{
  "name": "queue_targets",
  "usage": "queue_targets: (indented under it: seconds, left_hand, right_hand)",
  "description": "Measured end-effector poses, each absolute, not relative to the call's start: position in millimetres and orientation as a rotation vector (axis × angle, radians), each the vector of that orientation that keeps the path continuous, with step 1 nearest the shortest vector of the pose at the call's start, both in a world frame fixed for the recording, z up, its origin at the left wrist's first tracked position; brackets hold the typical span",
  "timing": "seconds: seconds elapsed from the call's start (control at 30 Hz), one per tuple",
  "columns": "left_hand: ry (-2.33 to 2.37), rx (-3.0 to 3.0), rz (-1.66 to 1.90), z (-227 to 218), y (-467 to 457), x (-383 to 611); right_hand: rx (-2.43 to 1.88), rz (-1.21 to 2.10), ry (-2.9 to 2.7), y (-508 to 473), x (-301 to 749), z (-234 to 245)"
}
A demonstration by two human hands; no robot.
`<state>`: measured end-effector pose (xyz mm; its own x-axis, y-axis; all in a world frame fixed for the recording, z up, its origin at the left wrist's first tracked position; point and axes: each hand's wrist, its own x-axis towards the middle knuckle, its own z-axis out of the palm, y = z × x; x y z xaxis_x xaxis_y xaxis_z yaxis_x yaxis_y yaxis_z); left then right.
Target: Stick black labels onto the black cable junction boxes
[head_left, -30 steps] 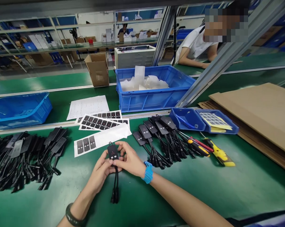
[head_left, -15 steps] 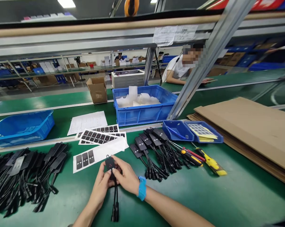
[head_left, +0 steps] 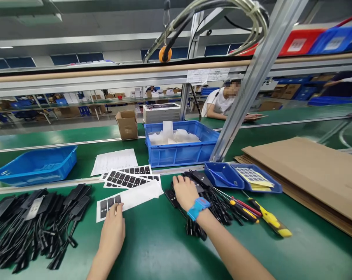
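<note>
My left hand is closed, its fingertips pinched at the right-hand black label on a white sticker sheet. My right hand, with a blue band on the wrist, is palm down over the left end of a pile of black cabled modules. Its fingers bend over a module that is mostly hidden beneath the hand. More sheets of black labels overlap behind the left hand. At the far left lies a larger heap of similar cabled modules.
Screwdrivers lie right of the pile, near small blue trays. Large cardboard sheets cover the right side. Behind stand a blue basket and a blue crate of white pieces. A person leans on the far bench.
My hands have parted. The right carried the cabled module from the middle to the pile on the right; the left moved to the sticker sheet. The view has tilted upward.
</note>
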<state>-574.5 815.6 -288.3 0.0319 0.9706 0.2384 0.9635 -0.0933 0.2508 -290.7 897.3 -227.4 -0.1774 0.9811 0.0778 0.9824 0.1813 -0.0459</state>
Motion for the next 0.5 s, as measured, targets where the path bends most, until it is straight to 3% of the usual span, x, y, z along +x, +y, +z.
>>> queue_targets:
  seconds: [0.17,0.5]
  left_hand:
    - [2.43,2.203,-0.025,-294,821,-582]
    - [2.474,2.148,-0.046,-272,826,-572]
  right_hand:
    - [-1.424,0.361,-2.511,914,-379,-235]
    - [-1.07,0.46,-2.407,929,-468,-297]
